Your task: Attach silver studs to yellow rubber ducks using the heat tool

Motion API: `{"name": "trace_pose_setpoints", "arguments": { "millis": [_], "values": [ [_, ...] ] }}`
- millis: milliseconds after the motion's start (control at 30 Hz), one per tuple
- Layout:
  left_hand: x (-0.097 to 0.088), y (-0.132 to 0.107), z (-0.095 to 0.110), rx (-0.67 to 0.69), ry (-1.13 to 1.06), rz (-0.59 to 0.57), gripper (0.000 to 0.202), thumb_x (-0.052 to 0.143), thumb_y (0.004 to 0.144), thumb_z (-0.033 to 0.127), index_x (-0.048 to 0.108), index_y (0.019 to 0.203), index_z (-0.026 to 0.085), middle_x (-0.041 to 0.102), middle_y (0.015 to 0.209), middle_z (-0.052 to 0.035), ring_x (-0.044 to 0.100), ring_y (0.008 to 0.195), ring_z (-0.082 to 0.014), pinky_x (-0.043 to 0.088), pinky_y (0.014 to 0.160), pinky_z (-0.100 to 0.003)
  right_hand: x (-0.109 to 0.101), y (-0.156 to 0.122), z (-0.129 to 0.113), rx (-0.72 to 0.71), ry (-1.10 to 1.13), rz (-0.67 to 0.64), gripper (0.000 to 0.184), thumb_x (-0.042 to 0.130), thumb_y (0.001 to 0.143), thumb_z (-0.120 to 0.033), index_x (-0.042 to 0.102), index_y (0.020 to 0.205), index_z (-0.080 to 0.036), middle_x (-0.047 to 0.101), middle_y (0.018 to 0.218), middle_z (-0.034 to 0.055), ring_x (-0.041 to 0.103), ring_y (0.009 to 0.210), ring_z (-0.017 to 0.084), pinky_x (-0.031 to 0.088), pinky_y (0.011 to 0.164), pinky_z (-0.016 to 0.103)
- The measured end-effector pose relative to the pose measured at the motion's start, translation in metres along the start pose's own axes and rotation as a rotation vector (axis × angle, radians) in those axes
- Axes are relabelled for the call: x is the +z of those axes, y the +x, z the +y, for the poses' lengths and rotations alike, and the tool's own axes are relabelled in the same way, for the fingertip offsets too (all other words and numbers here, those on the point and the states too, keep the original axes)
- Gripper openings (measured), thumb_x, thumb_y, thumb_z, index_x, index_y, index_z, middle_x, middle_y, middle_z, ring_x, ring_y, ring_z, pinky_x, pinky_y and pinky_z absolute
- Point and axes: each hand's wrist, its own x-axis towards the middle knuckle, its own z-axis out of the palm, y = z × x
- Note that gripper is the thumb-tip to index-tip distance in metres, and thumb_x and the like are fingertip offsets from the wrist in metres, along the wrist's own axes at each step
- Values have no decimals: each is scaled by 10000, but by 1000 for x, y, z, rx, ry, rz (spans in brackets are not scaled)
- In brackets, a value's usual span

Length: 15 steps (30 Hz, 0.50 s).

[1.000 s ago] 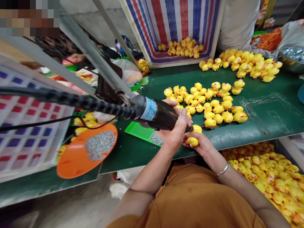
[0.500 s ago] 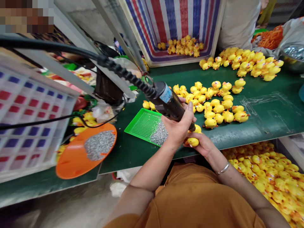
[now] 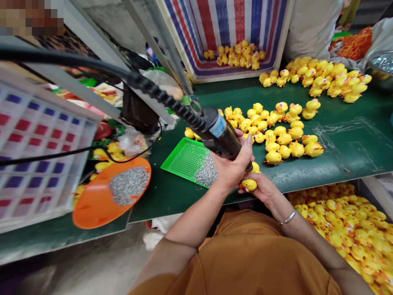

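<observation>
My left hand [image 3: 231, 169] is wrapped around a black electric screwdriver [image 3: 223, 137], which hangs tilted with its cable running up to the left. The driver's tip points down at a yellow toy duck [image 3: 249, 185]. My right hand [image 3: 262, 186] grips this duck from below and behind, close to the bench edge. Whether the tip touches a screw is hidden by my fingers. Just left of my left hand lies a green perforated tray [image 3: 181, 159] with small silver screws [image 3: 207, 172] heaped at its near end.
An orange dish [image 3: 92, 209] holding more small metal pieces sits at the left. Several toy ducks [image 3: 284, 139] stand in rows on the green bench [image 3: 346, 155]. A striped-lined crate [image 3: 211, 24] stands behind. A bin full of ducks [image 3: 346, 229] is below right.
The view has shifted slightly. Both hands keep their hold on the screwdriver and the duck, with almost no movement between them.
</observation>
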Motion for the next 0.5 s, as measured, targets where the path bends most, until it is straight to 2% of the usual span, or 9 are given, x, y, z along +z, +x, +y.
{"name": "trace_pose_setpoints", "arguments": {
  "millis": [233,367,433,500],
  "values": [
    [-3,-1,2,34,49,-22,268,770,784,315,577,935,208,575,559,88,538,397,-76,467,436,-225,6,6,3,34,20,7,208,773,569,-150,622,711,-141,654,569,14,628,504,141,539,470,241],
    [5,8,25,123,-11,21,275,788,775,284,574,934,214,534,524,99,530,392,-86,472,439,-237,7,-2,-4,24,-54,88,274,826,577,-234,622,739,-149,649,602,10,627,541,134,538,497,242],
    [6,16,41,181,-68,59,296,816,743,292,575,897,217,499,497,108,496,370,-79,457,417,-230,-10,-25,-17,-9,-246,99,354,848,583,-342,640,796,-150,666,658,23,637,583,144,527,504,246],
    [2,25,50,215,-81,100,313,840,707,305,583,859,216,472,474,111,466,356,-73,435,396,-223,-43,-64,-36,-71,-595,92,456,826,602,-460,666,911,-165,694,739,40,655,635,171,531,537,275]
  ]
}}
